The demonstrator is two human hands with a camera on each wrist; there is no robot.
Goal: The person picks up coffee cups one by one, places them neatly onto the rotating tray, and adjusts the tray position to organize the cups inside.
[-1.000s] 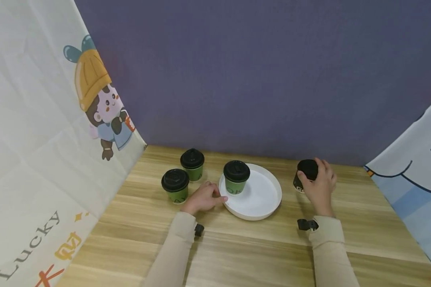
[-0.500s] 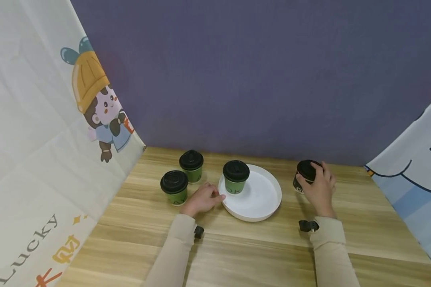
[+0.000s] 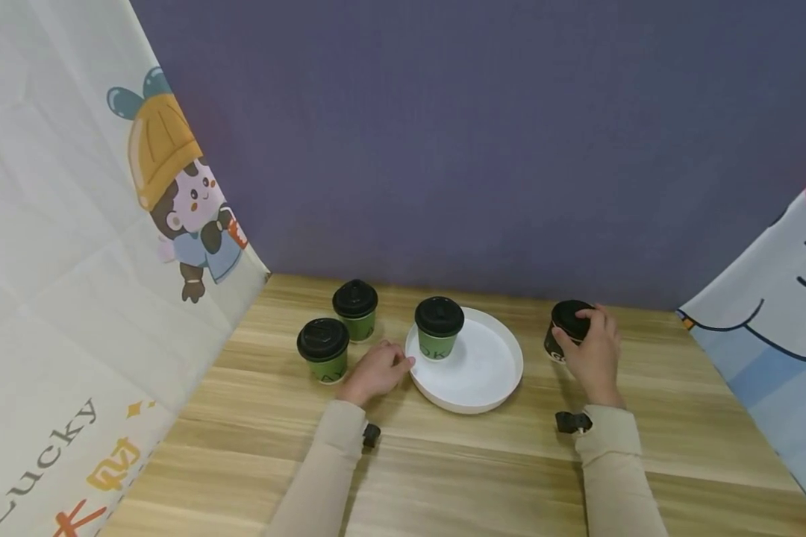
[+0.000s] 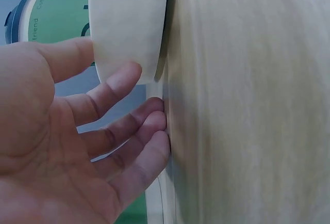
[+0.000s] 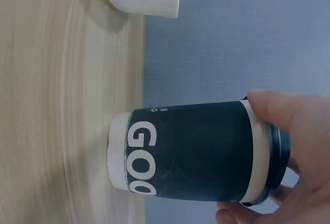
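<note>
In the head view, my left hand [image 3: 376, 371] is at the left rim of a round white tray [image 3: 480, 388]. The left wrist view shows its thumb at the tray's rim and its index finger against the outer wall; the other fingers are loosely bent near the tabletop. A green paper cup [image 3: 436, 344] with a black lid stands upright on the tray. My right hand [image 3: 592, 358] grips a black paper cup [image 5: 196, 152] from above around its lid, thumb on one side and fingers on the other. This cup appears to stand upright on the table, right of the tray.
Two more green paper cups with black lids stand left of the tray, one nearer [image 3: 325, 358] and one farther back [image 3: 357, 317]. A dark blue-grey wall [image 3: 470, 149] borders the wooden table [image 3: 470, 477] behind. Printed white sheets [image 3: 47, 246] hang at the sides.
My left thumb has drawn back slightly toward the tray's rim. The right fingers have shifted a little on the black cup's lid. Cups and tray keep their places while the view shifts slightly.
</note>
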